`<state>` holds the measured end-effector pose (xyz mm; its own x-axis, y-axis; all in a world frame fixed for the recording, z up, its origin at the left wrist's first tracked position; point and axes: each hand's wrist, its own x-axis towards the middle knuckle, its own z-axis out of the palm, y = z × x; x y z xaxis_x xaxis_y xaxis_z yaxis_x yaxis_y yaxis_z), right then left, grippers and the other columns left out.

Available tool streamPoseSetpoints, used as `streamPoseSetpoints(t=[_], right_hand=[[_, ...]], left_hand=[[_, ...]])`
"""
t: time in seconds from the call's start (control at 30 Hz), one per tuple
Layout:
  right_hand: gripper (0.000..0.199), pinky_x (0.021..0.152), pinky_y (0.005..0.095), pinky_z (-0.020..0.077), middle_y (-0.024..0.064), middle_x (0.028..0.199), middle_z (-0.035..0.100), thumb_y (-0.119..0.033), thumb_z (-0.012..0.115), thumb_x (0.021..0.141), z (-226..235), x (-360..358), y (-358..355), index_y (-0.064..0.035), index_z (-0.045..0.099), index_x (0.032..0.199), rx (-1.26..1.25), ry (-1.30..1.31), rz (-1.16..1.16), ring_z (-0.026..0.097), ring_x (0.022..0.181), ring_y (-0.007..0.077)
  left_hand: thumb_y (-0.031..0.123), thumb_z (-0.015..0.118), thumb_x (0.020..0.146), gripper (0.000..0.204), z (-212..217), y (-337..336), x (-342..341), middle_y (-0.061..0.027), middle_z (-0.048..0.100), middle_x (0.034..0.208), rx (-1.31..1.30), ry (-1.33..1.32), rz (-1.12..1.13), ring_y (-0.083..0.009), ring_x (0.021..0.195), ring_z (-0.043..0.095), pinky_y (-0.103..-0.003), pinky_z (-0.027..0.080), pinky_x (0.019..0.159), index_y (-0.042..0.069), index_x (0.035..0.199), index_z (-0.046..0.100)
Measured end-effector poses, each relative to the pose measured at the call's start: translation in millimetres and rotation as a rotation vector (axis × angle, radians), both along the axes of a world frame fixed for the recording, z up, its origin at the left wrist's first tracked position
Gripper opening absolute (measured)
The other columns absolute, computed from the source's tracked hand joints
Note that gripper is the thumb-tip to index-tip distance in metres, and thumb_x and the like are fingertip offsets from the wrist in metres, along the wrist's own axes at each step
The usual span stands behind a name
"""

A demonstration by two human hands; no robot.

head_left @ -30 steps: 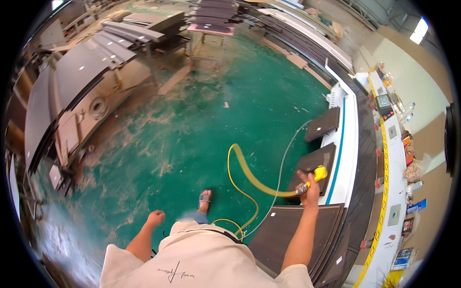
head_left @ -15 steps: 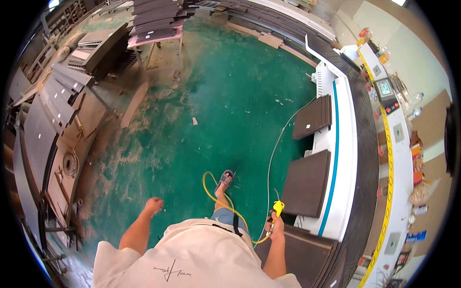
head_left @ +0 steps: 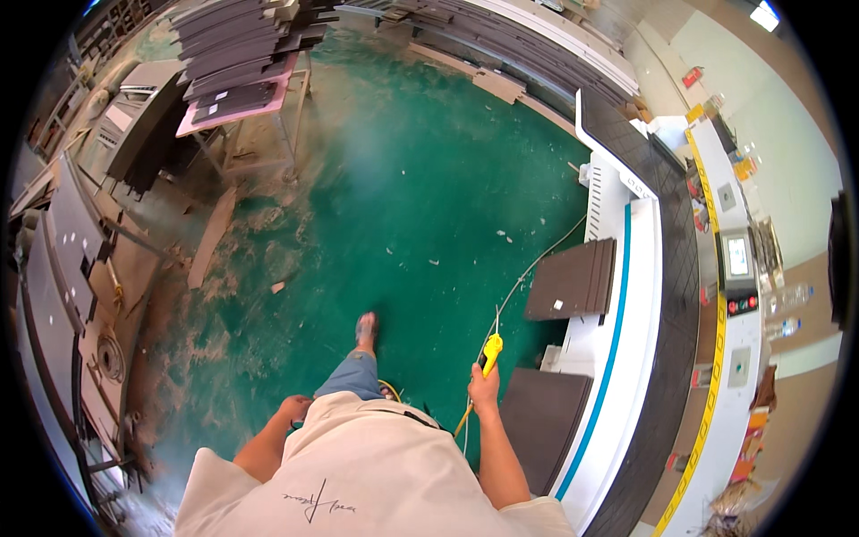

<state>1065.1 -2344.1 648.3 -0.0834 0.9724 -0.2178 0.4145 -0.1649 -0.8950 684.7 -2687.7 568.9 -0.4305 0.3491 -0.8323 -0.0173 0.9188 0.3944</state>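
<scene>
My right hand (head_left: 484, 387) is wrapped round the grip of a yellow air blow gun (head_left: 493, 347), whose thin nozzle points ahead, away from me. A yellow hose (head_left: 463, 419) hangs below that hand, and more of it shows beside my leg. My left hand (head_left: 295, 408) hangs low at my left hip with its fingers curled in; no object shows in it, though part of it is hidden against my shorts. To the right of the blow gun are stacked dark brown panels (head_left: 544, 425), with another panel stack (head_left: 573, 279) farther ahead.
A long white machine (head_left: 640, 295) with a dark belt (head_left: 678, 313) runs along my right, bearing a control screen (head_left: 737, 257). A grey cable (head_left: 528, 271) lies on the green floor (head_left: 420, 206). Board-laden racks (head_left: 67, 259) stand left; a pink-topped table (head_left: 259, 105) holds stacked boards.
I have stepped forward along the machine. My right hand has raised the blow gun ahead and slightly left; my left hand has drawn in to my hip.
</scene>
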Motion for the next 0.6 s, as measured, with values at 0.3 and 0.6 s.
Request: streamPoseSetpoints(t=[0.3, 0.6], right_hand=[[0.046, 0.079, 0.0398, 0.0533, 0.017, 0.1, 0.066, -0.017, 0.065, 0.097, -50.0, -63.3, 254.5, 0.0017, 0.05, 0.137, 0.141, -0.304, -0.264, 0.067, 0.085, 0.0283], [0.037, 0.038, 0.0288, 0.0372, 0.0064, 0.084, 0.058, -0.014, 0.058, 0.103, -67.4, -193.6, 518.4, -0.0048, 0.05, 0.137, -0.031, -0.027, -0.198, 0.045, 0.043, 0.0111]], left_hand=[[0.014, 0.065, 0.085, 0.013, -58.7, 306.1, -164.1, -0.0101, 0.069, 0.074, -0.127, -0.113, 0.057, -0.0213, 0.06, 0.065, -0.04, 0.048, 0.049, 0.008, 0.09, 0.076], [0.022, 0.063, 0.092, 0.031, 38.1, 744.0, -327.6, -0.007, 0.075, 0.093, 0.362, 0.101, -0.007, -0.0196, 0.078, 0.071, -0.035, 0.055, 0.07, 0.003, 0.114, 0.072]])
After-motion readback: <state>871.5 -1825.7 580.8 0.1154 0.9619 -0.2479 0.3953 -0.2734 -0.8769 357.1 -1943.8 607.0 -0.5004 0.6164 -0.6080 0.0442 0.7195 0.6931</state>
